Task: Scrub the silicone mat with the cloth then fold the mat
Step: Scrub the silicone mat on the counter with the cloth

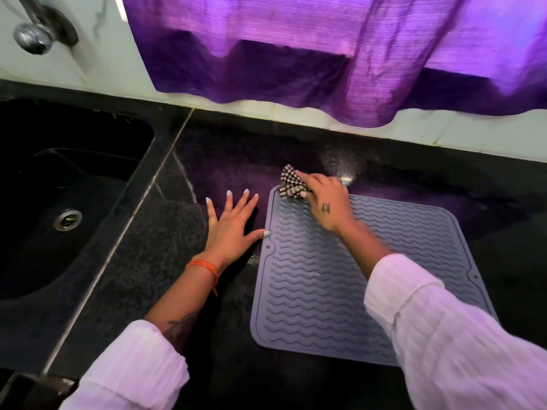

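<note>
Cloth at mat's far-left corner.
Right hand fingers pinch cloth on mat; left hand fingers spread on bench, thumb apparently touching mat edge.

Both arms wear white ribbed sleeves. The left wrist has an orange thread bracelet; the fingernails are painted pale.

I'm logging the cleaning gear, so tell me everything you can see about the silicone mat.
The silicone mat is grey, squarish with rounded corners, ribbed with wavy ridges inside a raised border, with small holes at two edges. It lies flat and unfolded on the dark counter. The right hand presses a checked cloth on its far left corner; the left hand's thumb touches its left edge.
</note>
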